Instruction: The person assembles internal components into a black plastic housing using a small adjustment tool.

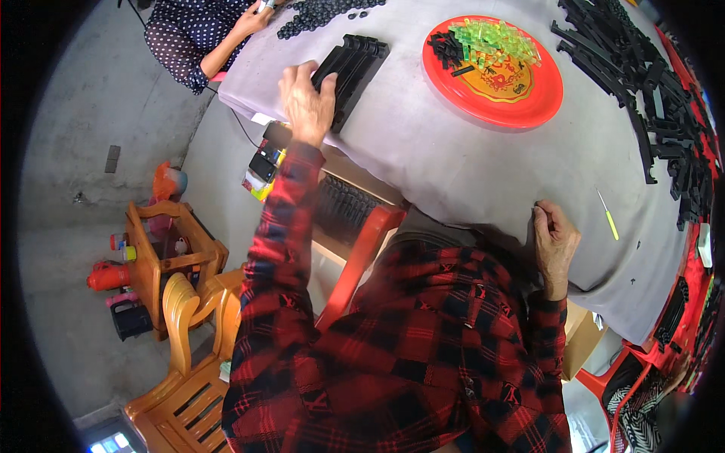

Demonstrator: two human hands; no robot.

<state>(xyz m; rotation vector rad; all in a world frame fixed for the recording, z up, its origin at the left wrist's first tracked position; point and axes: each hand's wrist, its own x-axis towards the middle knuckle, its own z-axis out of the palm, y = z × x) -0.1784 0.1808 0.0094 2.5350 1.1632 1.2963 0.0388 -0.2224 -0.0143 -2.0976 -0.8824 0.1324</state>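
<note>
Near the table's far left edge, my left hand (306, 103) has its thumb and bent fingers at the near-left side of a long black plastic part (353, 72), gripping its edge. That part lies slanted on the grey cloth and has notched shapes along its far end. Over at the right, my right hand (556, 240) rests at the near edge of the cloth with its fingers curled in. Whatever it may hold is hidden. A thin screwdriver-like tool with a yellow handle (612, 226) lies to the right of that hand.
A red round tray (498, 113) carries clear green pieces (491, 38) and small black pieces (445, 51). Long black parts (604, 68) pile up at the right. Small black pieces (321, 15) lie at the far edge, near another person's hand (253, 19). A wooden chair (185, 377) stands at lower left.
</note>
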